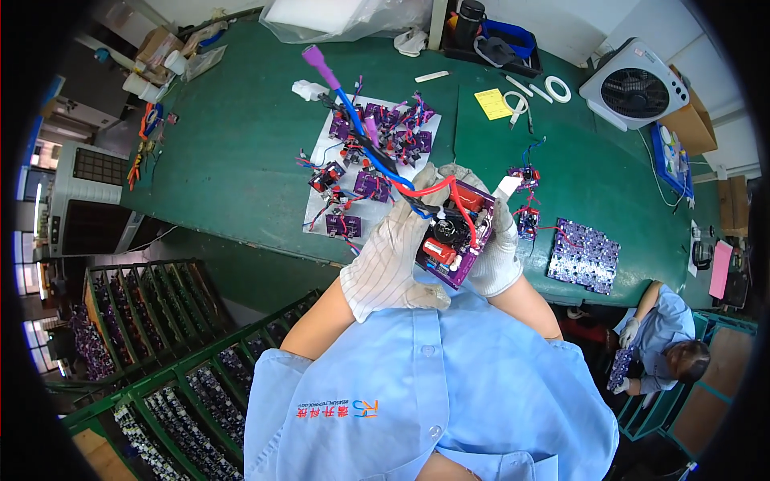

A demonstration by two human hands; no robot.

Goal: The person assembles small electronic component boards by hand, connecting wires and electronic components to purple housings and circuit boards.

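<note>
Both my hands wear white striped gloves and hold one purple circuit board [455, 236] close to my chest. My left hand [391, 252] grips its left edge, with the fingers up by the red and blue wires [401, 180] that run off the board. My right hand [496, 244] clasps the right edge from behind. The blue wire leads up to a purple connector [315, 59] lying on the green table [233, 152]. Black and red parts stand on the board's face.
A white sheet [321, 152] carries several small purple boards with wires. A tray of purple boards [584, 255] lies at right, near two loose boards [525, 200]. A white fan [634, 90] stands far right. Green racks [160, 353] of boards are lower left. Another person [666, 345] works lower right.
</note>
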